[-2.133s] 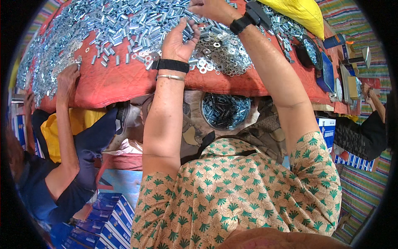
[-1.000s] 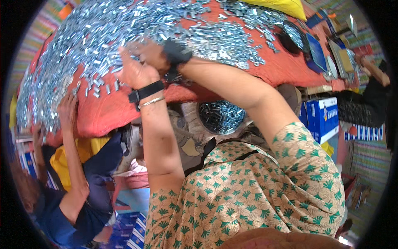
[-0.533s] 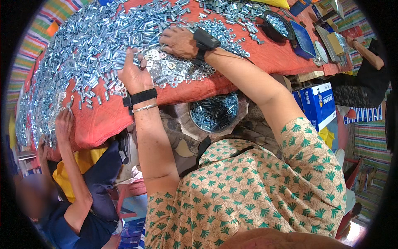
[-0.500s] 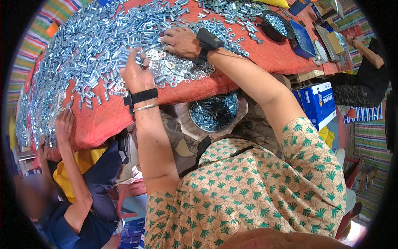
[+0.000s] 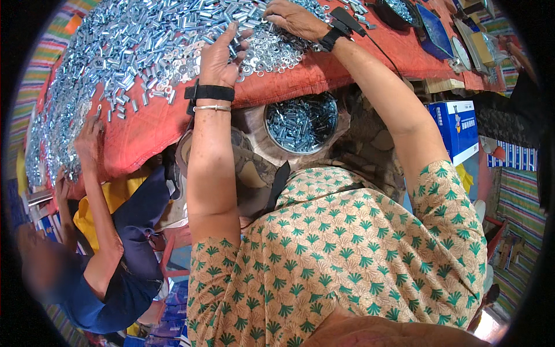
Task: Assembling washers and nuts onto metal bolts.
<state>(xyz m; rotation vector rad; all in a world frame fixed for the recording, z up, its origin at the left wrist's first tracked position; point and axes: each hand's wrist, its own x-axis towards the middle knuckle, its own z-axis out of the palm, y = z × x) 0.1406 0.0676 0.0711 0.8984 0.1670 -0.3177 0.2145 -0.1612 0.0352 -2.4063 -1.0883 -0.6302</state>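
Note:
A broad pile of small shiny metal sleeves (image 5: 144, 40) covers the red cloth, with flat washers (image 5: 269, 55) heaped along its near side. My left hand (image 5: 219, 62) is over the edge of the washers, its fingers curled round a few metal sleeves (image 5: 235, 45). To its right, my right hand (image 5: 298, 21) rests palm down on the pile with bent fingers. Its fingertips are pressed in among the pieces, and what they grip is hidden. Below the table edge, close to my body, a round metal bowl (image 5: 267, 130) is filled with sleeves.
At the left a co-worker's hand (image 5: 88, 139) touches the pile's near edge. A dark bowl (image 5: 416, 22) of parts and a blue tray (image 5: 432, 34) stand at the far right. Below them is a blue and white box (image 5: 457, 130). A cable (image 5: 384, 55) hangs from my right wrist device.
The view has shifted, so the table sits higher. My right hand has moved rightward and away. My left hand has moved right, and its fingers have curled round sleeves.

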